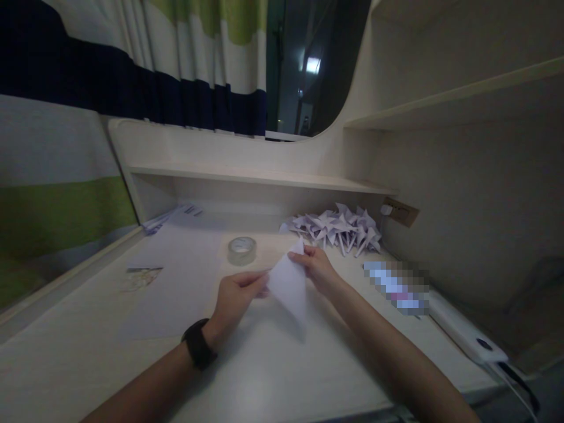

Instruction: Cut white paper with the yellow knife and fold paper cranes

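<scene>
1. The folded white paper (288, 285) was held just above the desk (264, 376), between the two hands — the left hand (235, 296) at its 9 o'clock edge, the right hand (315, 267) at its upper corner, about 1 o'clock
2. The paper's long axis ran from 12 o'clock, at the top corner, down to about 5 o'clock, where its point hung towards the wearer
3. Left fingers were curled shut, pinching the paper's left edge; right fingers were closed on the top corner. Both hands touched the sheet, neither nearer than the other
4. A tape roll (242, 250) lay flat at 11 o'clock from the paper, near but apart. A heap of folded paper pinwheels (341, 229) sat at 1 o'clock, against the back wall under the shelf (264, 176)
5. Flat paper sheets (176, 264) lay at 9 to 10 o'clock; a white power strip (462, 335) lay at 3 to 4 o'clock
6. Hard to make out — the folds within the paper, the fingertips behind it, and a blurred-out patch (396, 288) at 3 o'clock; a black wristband (198, 343) sat on the left wrist
</scene>
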Available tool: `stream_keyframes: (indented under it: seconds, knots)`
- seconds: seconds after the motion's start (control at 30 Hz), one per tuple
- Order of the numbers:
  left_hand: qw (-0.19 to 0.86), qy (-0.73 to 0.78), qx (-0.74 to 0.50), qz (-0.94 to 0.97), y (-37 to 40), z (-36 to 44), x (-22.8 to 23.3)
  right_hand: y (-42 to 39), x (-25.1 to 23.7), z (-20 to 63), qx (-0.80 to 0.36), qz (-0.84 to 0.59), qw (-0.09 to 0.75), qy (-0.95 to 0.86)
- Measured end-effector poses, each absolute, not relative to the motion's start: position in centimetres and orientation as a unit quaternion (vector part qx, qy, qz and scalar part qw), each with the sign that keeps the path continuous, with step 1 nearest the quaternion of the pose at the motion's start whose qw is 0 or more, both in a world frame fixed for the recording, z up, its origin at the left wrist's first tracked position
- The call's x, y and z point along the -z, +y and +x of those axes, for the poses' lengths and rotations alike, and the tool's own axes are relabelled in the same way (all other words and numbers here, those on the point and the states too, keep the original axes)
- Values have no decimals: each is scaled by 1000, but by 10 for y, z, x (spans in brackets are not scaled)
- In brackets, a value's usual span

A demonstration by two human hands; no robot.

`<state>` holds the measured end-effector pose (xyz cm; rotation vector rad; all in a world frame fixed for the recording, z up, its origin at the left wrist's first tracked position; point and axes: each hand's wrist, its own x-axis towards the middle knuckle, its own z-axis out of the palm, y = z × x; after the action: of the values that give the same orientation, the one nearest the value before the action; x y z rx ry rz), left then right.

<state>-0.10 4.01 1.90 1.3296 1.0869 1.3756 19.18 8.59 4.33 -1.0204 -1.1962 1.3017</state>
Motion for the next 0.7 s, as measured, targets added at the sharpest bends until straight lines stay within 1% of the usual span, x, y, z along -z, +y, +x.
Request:
stream_keyframes:
  seconds: [0.13,0.27,0.5,0.6,0.7]
  knots:
    - [402,467,-556,558,46,-10,-26,94,-57,177,-518,-432,471,-568]
    - [349,493,-556,572,53,-16,-26,100,-58,158,-503,-405,439,-624]
    - [315,492,-576,571,55,-17,-23,101,-67,150,-512,-370,432,-644]
    - [308,483,-582,577,54,-17,-21,103,-72,154,-509,-368,445,-638]
    - [279,461,-584,607,54,-17,-18,107,-73,156,-508,-360,462,-632]
